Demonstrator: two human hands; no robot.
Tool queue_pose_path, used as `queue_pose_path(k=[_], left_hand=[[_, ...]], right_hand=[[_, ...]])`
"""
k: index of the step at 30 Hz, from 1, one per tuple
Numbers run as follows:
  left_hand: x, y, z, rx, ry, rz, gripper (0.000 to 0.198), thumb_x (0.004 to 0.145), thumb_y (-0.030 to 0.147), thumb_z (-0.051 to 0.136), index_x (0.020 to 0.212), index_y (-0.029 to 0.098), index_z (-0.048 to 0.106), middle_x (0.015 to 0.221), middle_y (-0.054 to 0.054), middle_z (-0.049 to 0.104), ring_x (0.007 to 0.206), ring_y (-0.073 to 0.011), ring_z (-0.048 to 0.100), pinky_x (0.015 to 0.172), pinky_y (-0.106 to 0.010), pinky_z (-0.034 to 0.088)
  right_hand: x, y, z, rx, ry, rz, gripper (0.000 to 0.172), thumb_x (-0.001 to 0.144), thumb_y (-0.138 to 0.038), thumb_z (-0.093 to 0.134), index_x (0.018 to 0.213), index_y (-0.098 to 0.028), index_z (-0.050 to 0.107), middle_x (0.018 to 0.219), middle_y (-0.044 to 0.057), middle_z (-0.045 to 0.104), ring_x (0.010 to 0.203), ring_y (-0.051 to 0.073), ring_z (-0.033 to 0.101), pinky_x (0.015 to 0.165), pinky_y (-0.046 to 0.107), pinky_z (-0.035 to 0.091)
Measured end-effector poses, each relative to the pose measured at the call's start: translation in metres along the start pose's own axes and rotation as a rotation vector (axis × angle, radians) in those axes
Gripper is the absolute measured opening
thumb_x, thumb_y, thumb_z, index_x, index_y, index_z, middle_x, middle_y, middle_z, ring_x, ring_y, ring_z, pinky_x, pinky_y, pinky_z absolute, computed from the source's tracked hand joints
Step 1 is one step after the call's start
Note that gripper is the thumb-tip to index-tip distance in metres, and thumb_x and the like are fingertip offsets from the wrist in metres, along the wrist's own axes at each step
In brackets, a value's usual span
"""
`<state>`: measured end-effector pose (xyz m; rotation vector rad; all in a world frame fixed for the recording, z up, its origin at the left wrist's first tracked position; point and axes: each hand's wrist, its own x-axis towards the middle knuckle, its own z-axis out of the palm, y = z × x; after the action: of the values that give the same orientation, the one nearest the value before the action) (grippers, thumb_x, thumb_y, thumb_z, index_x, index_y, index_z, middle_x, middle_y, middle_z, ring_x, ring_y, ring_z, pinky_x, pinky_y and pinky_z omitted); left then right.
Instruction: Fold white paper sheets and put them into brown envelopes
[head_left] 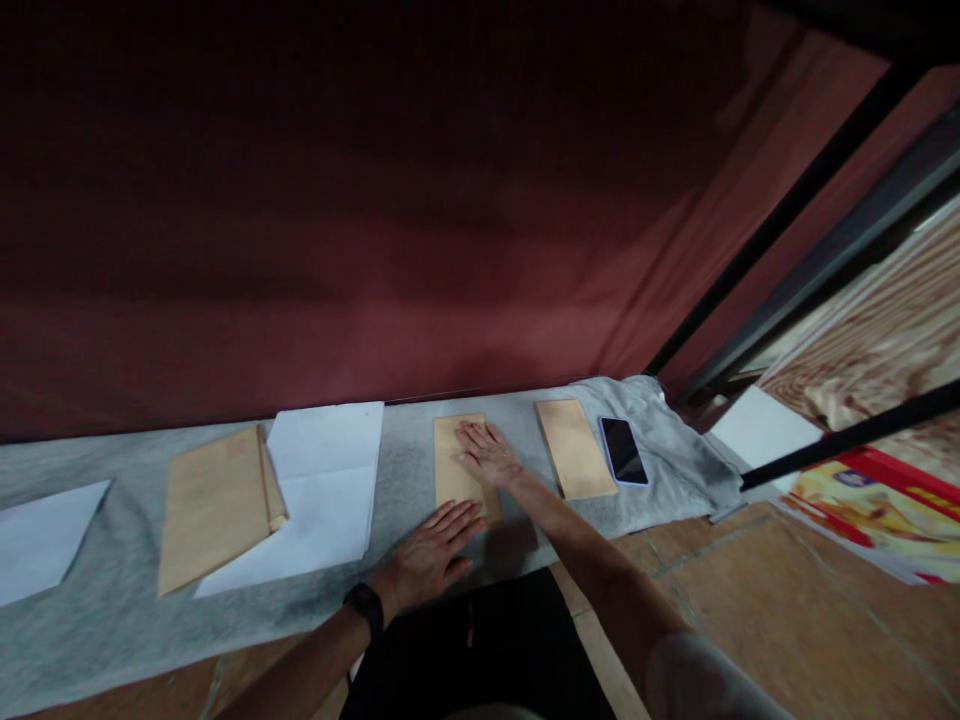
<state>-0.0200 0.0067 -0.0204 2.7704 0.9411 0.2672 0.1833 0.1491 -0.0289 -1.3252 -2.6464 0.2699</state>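
Note:
A tan paper envelope [448,462] lies flat on the grey cloth in front of me. My right hand [487,452] rests palm down on its upper right part, fingers stretched out. At its lower left edge is my left hand [439,545], also flat with fingers extended, the fingertips on the paper. Just right of them lies a second tan envelope or stack of envelopes [576,448]. Several larger brown envelopes [214,505] sit to the left, partly over white paper sheets [330,500].
The grey cloth [300,610] covers a long low surface against a dark red panel [450,330]. A phone [624,450] lies near its right end. Another white sheet [45,540] is at far left. Black bars [787,215] and a red-yellow box [877,510] stand at right.

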Motion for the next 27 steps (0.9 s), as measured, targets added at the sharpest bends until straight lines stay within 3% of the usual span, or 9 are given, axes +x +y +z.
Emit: queue_pose_path(k=[4, 9, 14, 21, 24, 27], left_hand=[[0.0, -0.002, 0.003, 0.021, 0.01, 0.008, 0.061, 0.102, 0.04, 0.047, 0.159, 0.028, 0.031, 0.165, -0.005, 0.037, 0.152, -0.0226, 0.033, 0.126, -0.046, 0.029], [0.001, -0.002, 0.005, 0.014, -0.006, 0.0, 0.06, 0.102, 0.043, 0.046, 0.158, 0.028, 0.033, 0.165, -0.004, 0.037, 0.152, -0.0219, 0.033, 0.126, -0.045, 0.027], [0.001, -0.003, 0.007, -0.001, -0.005, -0.007, 0.062, 0.102, 0.044, 0.046, 0.16, 0.031, 0.03, 0.165, -0.002, 0.037, 0.152, -0.0218, 0.033, 0.126, -0.045, 0.026], [0.001, -0.003, 0.007, 0.018, -0.044, -0.021, 0.062, 0.101, 0.046, 0.045, 0.159, 0.028, 0.032, 0.161, -0.006, 0.044, 0.149, -0.0236, 0.039, 0.126, -0.045, 0.026], [0.001, -0.002, 0.006, 0.017, -0.027, -0.027, 0.063, 0.101, 0.046, 0.046, 0.16, 0.028, 0.031, 0.163, -0.005, 0.042, 0.149, -0.0232, 0.038, 0.126, -0.044, 0.026], [0.001, -0.001, 0.005, 0.029, -0.029, -0.024, 0.064, 0.102, 0.046, 0.045, 0.16, 0.028, 0.028, 0.166, -0.004, 0.036, 0.152, -0.0222, 0.033, 0.127, -0.043, 0.025]], right_hand=[[0.018, 0.001, -0.001, -0.012, 0.023, 0.108, 0.059, 0.108, -0.044, 0.031, 0.162, -0.02, 0.025, 0.168, 0.009, 0.024, 0.156, 0.025, 0.022, 0.128, 0.054, 0.017], [0.014, -0.006, 0.0, 0.003, 0.014, 0.153, 0.062, 0.108, -0.045, 0.033, 0.162, -0.016, 0.025, 0.167, 0.01, 0.026, 0.156, 0.024, 0.021, 0.129, 0.048, 0.015], [-0.013, -0.013, 0.003, 0.039, -0.044, 0.041, 0.059, 0.109, -0.042, 0.034, 0.16, -0.013, 0.029, 0.166, 0.012, 0.029, 0.155, 0.021, 0.024, 0.129, 0.044, 0.018], [-0.057, -0.018, 0.002, 0.024, -0.085, -0.27, 0.053, 0.109, -0.036, 0.038, 0.159, -0.019, 0.034, 0.167, 0.008, 0.029, 0.156, 0.02, 0.022, 0.13, 0.045, 0.014], [-0.053, -0.015, 0.0, 0.019, -0.084, -0.31, 0.05, 0.109, -0.035, 0.04, 0.158, -0.024, 0.037, 0.166, 0.005, 0.031, 0.156, 0.018, 0.022, 0.129, 0.044, 0.014], [-0.03, -0.012, 0.002, 0.012, -0.058, -0.216, 0.051, 0.109, -0.036, 0.041, 0.158, -0.024, 0.036, 0.166, 0.005, 0.031, 0.155, 0.017, 0.023, 0.129, 0.043, 0.014]])
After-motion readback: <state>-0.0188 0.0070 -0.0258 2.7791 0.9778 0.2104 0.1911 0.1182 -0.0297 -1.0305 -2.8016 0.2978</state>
